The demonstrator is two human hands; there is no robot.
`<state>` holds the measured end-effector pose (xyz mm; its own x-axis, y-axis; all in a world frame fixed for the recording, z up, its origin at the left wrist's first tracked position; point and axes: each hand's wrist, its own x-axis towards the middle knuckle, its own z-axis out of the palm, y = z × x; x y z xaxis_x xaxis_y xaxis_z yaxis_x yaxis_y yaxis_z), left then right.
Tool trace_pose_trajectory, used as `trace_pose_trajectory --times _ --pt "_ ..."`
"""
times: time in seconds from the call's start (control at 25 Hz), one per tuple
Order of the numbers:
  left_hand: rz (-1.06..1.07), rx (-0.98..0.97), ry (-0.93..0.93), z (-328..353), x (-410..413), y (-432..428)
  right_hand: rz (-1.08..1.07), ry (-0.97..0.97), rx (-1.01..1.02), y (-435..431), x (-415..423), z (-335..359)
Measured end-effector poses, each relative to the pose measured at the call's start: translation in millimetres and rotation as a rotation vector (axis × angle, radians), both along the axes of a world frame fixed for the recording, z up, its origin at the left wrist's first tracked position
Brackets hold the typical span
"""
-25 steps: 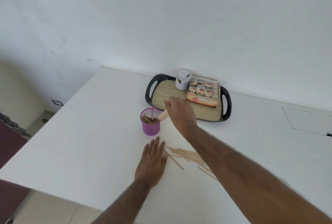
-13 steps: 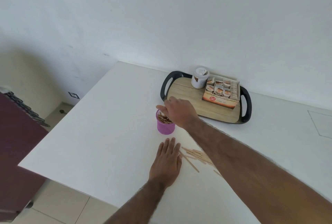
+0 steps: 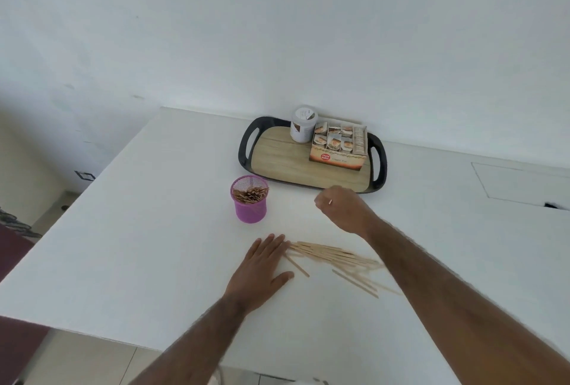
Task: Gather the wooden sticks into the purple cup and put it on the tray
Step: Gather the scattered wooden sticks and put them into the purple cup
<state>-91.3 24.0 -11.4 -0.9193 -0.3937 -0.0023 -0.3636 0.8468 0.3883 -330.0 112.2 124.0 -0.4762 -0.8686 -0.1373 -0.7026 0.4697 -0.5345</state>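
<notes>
Seeing the purple cup (image 3: 249, 203) standing upright on the white table (image 3: 129, 230), just off the tray's (image 3: 246, 147) front-left corner, not on it yet, w/ a bunch of sticks already inside. Loose wooden sticks (image 3: 336, 258) lie scattered btwn my hands. Left hand (image 3: 262, 270) is flat, palm down, fingers spread, fingertips right by the pile's left end. Right hand (image 3: 345, 209) hovers near the tray's front edge, curled loosely; something small and pale shows at the fingers, can't tell what. Tray also carries a white jar (image 3: 303, 128) & a snack box (image 3: 339, 145).
</notes>
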Motion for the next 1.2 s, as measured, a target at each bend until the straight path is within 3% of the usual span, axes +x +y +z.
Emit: trace_pose_trajectory --times 0.12,0.32,0.64,0.8,0.88,1.04,1.2 --pt "-0.015 0.037 0.025 -1 -7 -4 -0.004 -0.04 0.329 80 -18 -28" --pt "-0.079 -0.098 -0.12 -3 -21 6 -0.146 -0.051 0.482 168 -4 -56" --pt "-0.119 -0.033 -0.134 2 -49 26 -0.181 0.055 0.183 120 39 -82" --pt "-0.093 0.094 -0.086 7 -58 30 -0.211 0.124 0.084 104 43 -77" --pt "-0.085 0.137 -0.064 9 -55 24 -0.161 0.105 0.118 102 35 -71" --pt "-0.073 0.111 -0.043 20 -59 21 0.119 0.27 0.364 90 30 -69" --pt "-0.063 0.066 -0.035 29 -72 17 0.168 0.399 0.395 70 33 -71"
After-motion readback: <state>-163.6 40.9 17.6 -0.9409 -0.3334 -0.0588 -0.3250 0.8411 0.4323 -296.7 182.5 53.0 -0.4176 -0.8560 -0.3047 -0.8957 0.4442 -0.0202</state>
